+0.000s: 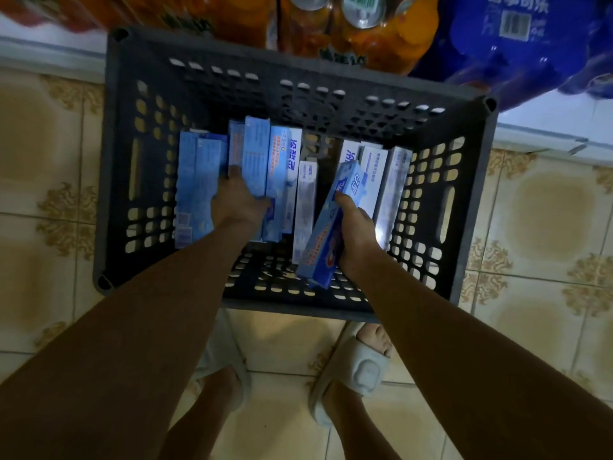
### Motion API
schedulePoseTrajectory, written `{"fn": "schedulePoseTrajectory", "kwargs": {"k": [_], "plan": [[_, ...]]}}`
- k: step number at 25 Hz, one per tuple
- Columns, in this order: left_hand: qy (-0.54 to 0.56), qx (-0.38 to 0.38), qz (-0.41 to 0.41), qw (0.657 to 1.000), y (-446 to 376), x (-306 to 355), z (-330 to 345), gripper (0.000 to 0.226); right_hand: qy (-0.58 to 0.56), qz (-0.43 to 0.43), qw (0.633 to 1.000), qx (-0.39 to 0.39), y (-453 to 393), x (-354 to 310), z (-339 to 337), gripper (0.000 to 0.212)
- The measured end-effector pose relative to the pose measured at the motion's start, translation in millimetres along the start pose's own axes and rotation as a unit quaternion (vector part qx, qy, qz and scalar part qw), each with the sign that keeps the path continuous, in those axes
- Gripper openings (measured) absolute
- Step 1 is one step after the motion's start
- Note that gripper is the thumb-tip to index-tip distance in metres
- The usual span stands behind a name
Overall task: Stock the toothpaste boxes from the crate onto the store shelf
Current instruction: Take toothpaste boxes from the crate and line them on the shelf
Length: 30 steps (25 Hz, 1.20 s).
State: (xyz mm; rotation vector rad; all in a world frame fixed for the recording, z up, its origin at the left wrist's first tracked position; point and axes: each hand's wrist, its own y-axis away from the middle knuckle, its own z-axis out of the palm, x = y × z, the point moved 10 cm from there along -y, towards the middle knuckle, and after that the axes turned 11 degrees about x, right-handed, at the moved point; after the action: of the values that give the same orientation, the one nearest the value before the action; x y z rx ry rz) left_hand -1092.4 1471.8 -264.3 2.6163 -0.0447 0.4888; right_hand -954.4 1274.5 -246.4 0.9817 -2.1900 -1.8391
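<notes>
Left hand [237,202] grips box stack [255,157], right hand [356,234] grips box [331,224]; lift straight, clear crate [132,94] rim.

Both arms reaching down, left hand [237,202] fingers apparently curled (mostly hidden), right hand [356,235] gripping

A tiled floor [59,180] of beige tiles with brown floral corner patterns carries a dark grey perforated plastic crate [139,104], which stands directly on it. Near the crate's close edge stand the person's two feet in pale slippers [363,370]. Beyond the crate, orange shrink-wrapped packs [374,44] and a blue pack [537,44] sit along a white ledge [547,134]
</notes>
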Motion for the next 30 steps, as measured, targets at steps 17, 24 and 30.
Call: {"fn": "schedulePoseTrajectory", "kwargs": {"k": [17,24,30], "plan": [[0.481,-0.299,-0.225,0.793,135,98,-195,0.053,-0.150,-0.019,0.980,-0.132,228,-106,-14,0.031],[0.446,-0.308,-0.159,0.825,220,172,-376,0.050,-0.131,-0.145,0.976,-0.099,411,-186,-71,0.024],[0.484,-0.280,-0.091,0.824,266,204,-510,0.031,-0.176,-0.197,0.958,-0.116,550,-223,-88,0.047]]}}
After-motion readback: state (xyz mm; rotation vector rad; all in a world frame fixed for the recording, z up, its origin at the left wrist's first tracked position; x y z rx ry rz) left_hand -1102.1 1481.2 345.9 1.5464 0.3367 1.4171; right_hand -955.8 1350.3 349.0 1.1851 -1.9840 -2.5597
